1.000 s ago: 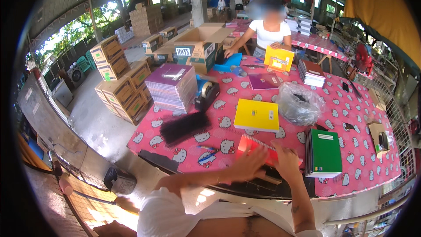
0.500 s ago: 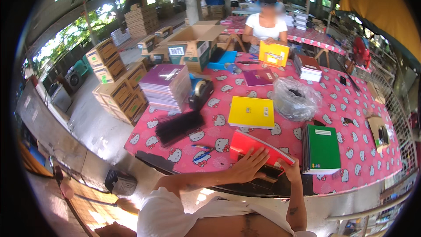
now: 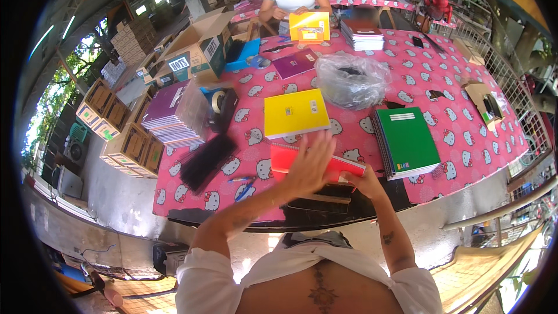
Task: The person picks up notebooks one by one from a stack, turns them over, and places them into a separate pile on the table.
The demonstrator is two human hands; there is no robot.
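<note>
A red notebook (image 3: 281, 158) lies at the near edge of the table, over a dark wooden block (image 3: 319, 202). My left hand (image 3: 311, 166) is open across its middle, fingers stretched toward its far edge. At the notebook's right end my right hand (image 3: 365, 181) closes on its corner. Just beyond is a yellow notebook stack (image 3: 296, 113). To the right stands a stack of green spiral notebooks (image 3: 410, 142). A bundle of thin black strands (image 3: 206, 163) and a blue pen-like tool (image 3: 245, 189) lie to the left.
Purple notebooks (image 3: 174, 110) are piled at the left, beside a tape dispenser (image 3: 224, 110). A clear plastic bag (image 3: 351, 84) sits beyond the green stack. Across the table a person holds a yellow notebook (image 3: 309, 26). Cardboard boxes (image 3: 197, 52) stand at the far left.
The view has shifted, so the table sits higher and further left. My left hand has slid toward the notebook's far edge with its fingers pointing further away. My right hand stays at its corner.
</note>
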